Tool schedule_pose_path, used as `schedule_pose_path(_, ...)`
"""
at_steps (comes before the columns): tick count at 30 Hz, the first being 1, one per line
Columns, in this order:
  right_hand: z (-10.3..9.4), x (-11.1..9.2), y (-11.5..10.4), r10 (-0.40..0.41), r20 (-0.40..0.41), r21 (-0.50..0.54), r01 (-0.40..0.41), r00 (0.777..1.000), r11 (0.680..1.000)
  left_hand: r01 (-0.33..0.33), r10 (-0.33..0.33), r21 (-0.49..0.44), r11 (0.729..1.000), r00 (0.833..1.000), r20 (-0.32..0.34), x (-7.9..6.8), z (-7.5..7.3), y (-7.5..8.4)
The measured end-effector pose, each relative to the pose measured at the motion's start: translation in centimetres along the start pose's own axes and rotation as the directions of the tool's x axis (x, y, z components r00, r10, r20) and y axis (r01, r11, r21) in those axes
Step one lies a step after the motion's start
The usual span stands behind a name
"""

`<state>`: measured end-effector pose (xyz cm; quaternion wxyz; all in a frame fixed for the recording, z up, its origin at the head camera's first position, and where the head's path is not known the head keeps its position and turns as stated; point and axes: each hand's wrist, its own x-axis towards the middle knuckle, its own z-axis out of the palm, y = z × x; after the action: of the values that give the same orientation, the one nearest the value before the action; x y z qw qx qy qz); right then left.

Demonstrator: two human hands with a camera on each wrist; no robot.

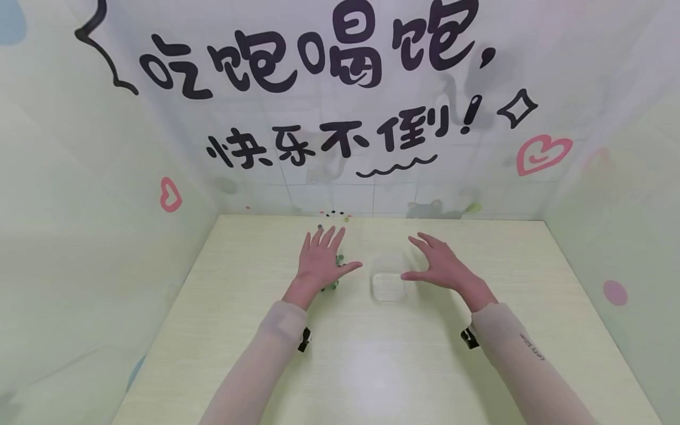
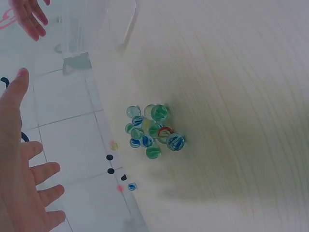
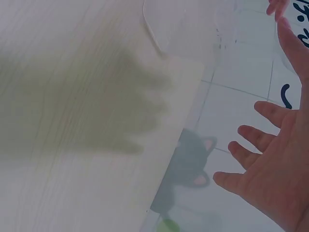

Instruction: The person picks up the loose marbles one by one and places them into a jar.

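Observation:
My left hand (image 1: pixel 320 261) hovers over the table with its fingers spread and nothing in it. Below it lies a cluster of glass marbles (image 2: pixel 155 129), green, blue and clear with one showing red, partly hidden by the hand in the head view. A single blue marble (image 2: pixel 132 186) sits apart, near the table's back edge. Between the hands stands a clear plastic container (image 1: pixel 389 287). My right hand (image 1: pixel 442 264) is held just right of it, fingers extended and parted, its thumb overlapping the container's right side in the head view. Nothing is in that hand either.
The pale wooden table (image 1: pixel 372 378) ends at the back against a printed wall sheet (image 1: pixel 340 189) with black lettering. Similar sheets (image 1: pixel 95 236) close off the left and right sides. A black strap piece (image 1: pixel 470 338) shows at each wrist.

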<state>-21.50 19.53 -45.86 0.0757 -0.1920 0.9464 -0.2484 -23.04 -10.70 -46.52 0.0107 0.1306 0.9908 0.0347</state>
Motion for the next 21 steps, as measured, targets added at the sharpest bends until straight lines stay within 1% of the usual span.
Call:
schedule_pose_path(8,0.5,-0.2,0.2,0.011,0.031,0.035,-0.012,0.999,0.999,-0.024,0.024,0.007,1.000,0.999,0.031,-0.3,-0.2,0.2)
schedule_pose_path(14,1.1,-0.4,0.4,0.013,0.045,0.064,-0.016,0.999,0.998,-0.041,0.041,0.007,0.999,0.999,0.036,-0.7,-0.4,0.2)
schedule_pose_path(19,1.5,-0.6,0.4,0.000,0.034,0.103,-0.004,0.999,0.995,-0.037,0.037,0.004,0.999,0.999,0.018,-1.1,-0.6,-0.1)
schedule_pose_path(21,1.7,-0.7,0.4,-0.007,0.029,0.108,0.003,1.000,0.994,-0.036,0.036,-0.018,0.999,0.999,0.004,-1.3,-0.7,-0.1)
